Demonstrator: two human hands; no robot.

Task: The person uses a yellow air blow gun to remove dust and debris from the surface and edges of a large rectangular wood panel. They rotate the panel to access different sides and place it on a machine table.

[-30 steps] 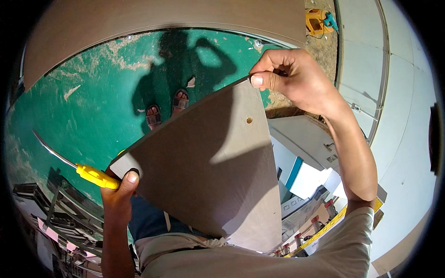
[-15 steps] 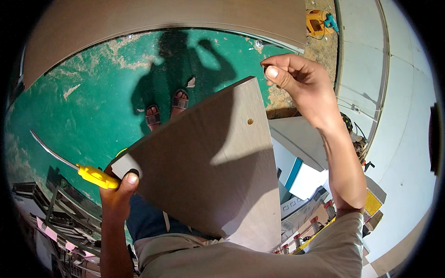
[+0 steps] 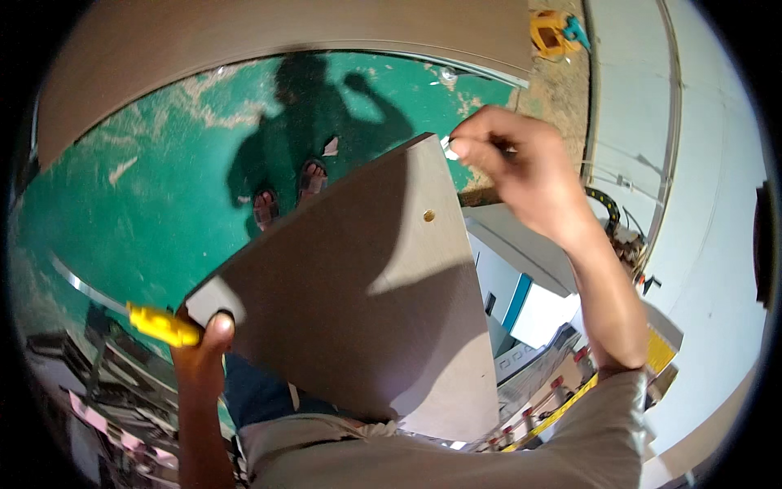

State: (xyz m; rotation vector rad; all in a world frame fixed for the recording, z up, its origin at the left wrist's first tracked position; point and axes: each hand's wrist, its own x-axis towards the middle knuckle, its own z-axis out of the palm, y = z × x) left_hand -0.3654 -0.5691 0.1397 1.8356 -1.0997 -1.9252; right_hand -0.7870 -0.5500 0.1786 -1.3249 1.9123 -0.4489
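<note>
A grey-brown wood-grain panel (image 3: 358, 277) is tilted in front of my body, with a small round hole near its far right corner. My left hand (image 3: 199, 346) grips the panel's left corner, thumb on its face. The same hand holds a yellow-handled tool (image 3: 163, 324) whose long, thin metal shaft points out to the left; its tip is blurred. Beside the panel's far corner, my right hand (image 3: 517, 159) is closed in a pinch. Something small and whitish shows at its fingertips, too small to name.
Beyond the green floor (image 3: 179, 155), a large brown board (image 3: 285, 24) spans the back. An orange and teal tool (image 3: 554, 34) lies at the far right, near a long pale surface (image 3: 700, 187). White and grey boxes (image 3: 546, 316) sit below my right forearm.
My right hand has moved down and left, to the panel's far corner, its fingers pinched. My left hand has shifted slightly left and down with the yellow-handled tool.
</note>
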